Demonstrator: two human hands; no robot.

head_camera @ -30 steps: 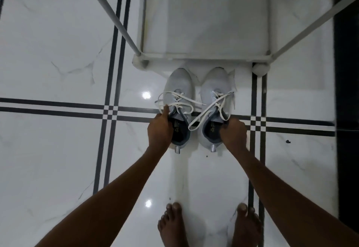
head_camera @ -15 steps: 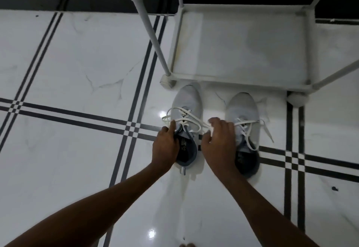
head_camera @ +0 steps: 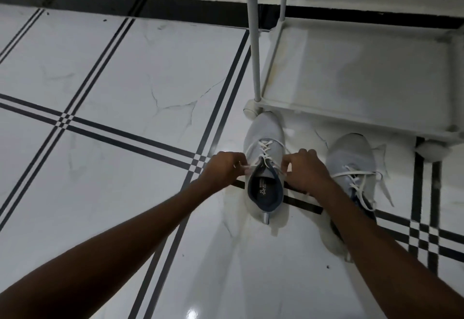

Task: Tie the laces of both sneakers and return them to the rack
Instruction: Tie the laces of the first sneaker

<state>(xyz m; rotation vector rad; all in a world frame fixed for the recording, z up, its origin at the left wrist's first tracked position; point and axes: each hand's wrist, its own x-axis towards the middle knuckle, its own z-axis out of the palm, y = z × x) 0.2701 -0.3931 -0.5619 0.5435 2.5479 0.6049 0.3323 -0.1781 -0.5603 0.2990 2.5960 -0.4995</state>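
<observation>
1. As laces are pulled outward, left hand pinching one white lace end at left of the left sneaker; right hand curled at its right side, apparently pinching the other end, though contact partly hidden.
2. Left sneaker upright on the floor, toe just beside the near left foot of the rack. Right sneaker further right, partly under the right forearm, its laces loose and sprawled.
3. Judged light, soft mesh uppers; likely to slide on glossy tile when laces are tugged.
4. Laces thin, limp, possibly slippery; best held near the ends for the knot.
5. For carrying, heel collar or tongue advised.
6. No knot evident on either sneaker; rack shelf awaiting both.
</observation>
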